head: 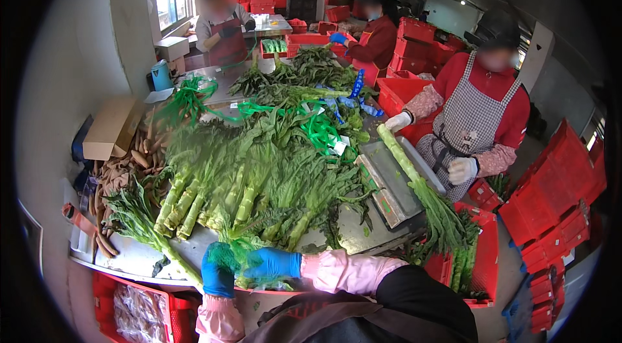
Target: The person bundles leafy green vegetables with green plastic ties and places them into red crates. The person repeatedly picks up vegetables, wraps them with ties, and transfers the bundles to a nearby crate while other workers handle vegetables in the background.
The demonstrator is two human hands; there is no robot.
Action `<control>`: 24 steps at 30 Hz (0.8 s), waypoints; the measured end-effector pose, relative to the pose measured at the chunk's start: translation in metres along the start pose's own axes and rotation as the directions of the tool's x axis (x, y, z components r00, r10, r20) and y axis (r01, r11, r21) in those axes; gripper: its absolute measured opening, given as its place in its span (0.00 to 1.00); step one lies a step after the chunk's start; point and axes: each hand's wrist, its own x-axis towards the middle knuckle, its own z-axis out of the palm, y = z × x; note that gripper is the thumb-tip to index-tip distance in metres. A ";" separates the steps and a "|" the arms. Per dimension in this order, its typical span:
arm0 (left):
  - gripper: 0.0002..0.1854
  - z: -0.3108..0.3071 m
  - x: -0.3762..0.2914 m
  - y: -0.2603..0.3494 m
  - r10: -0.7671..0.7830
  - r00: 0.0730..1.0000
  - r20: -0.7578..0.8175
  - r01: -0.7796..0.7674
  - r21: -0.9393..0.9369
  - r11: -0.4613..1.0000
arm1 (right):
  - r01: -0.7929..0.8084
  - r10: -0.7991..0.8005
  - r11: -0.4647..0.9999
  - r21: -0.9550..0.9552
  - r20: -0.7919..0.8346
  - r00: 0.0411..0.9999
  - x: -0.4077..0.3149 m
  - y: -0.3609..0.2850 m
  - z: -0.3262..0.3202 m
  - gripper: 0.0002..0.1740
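Note:
At the table's near edge, my left hand (218, 270), in a blue glove, is closed around a bunched green mesh net (224, 256). My right hand (274, 263), gloved the same, reaches across from the right against that net. Blurred mesh covers its fingertips, so their grip is unclear. Just left of my hands lies one celtuce stalk (182, 259), its butt end by my left wrist and its leaves pointing away. Beyond the net is a heap of leafy celtuce (248, 197), thick pale stems towards me.
A scale (388, 187) stands right of the heap; a co-worker's gloved hand (399, 121) holds a celtuce stalk (401, 153) over it. Green straps (323, 131) lie on the leaves. Brown roots (141, 158) and a cardboard box (111, 129) are left. Red crates (131, 304) stand below the table.

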 end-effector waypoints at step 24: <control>0.17 -0.025 -0.035 0.002 0.199 0.912 0.360 -0.283 0.196 0.939 | -0.392 0.251 0.334 0.857 0.320 0.914 0.009 0.025 -0.017 0.12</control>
